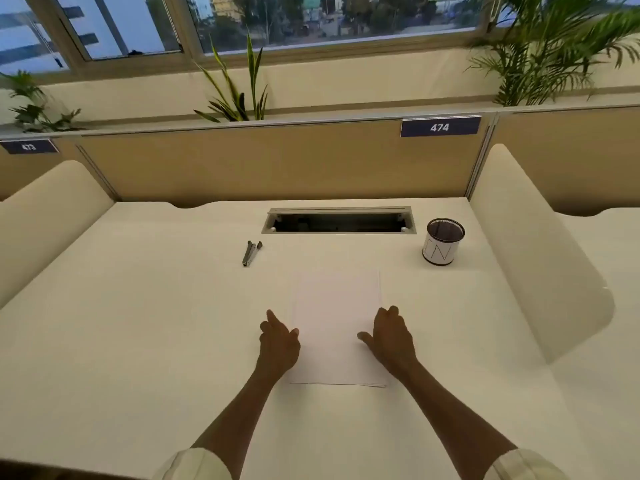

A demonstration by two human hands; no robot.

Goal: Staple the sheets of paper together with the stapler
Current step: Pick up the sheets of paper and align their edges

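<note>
A thin stack of white paper sheets [336, 320] lies flat on the cream desk [138, 323], straight in front of me. My left hand [278, 339] rests at the stack's left edge, fingers spread, holding nothing. My right hand [391, 336] lies on the stack's right edge, thumb on the paper, fingers apart. A small dark metal stapler [251, 252] lies on the desk beyond and to the left of the paper, apart from both hands.
A black mesh pen cup [443, 241] with a white label stands at the back right. A recessed cable slot [339, 221] opens at the desk's back. Cream side dividers [533, 251] flank the desk; a beige partition [277, 161] closes the back.
</note>
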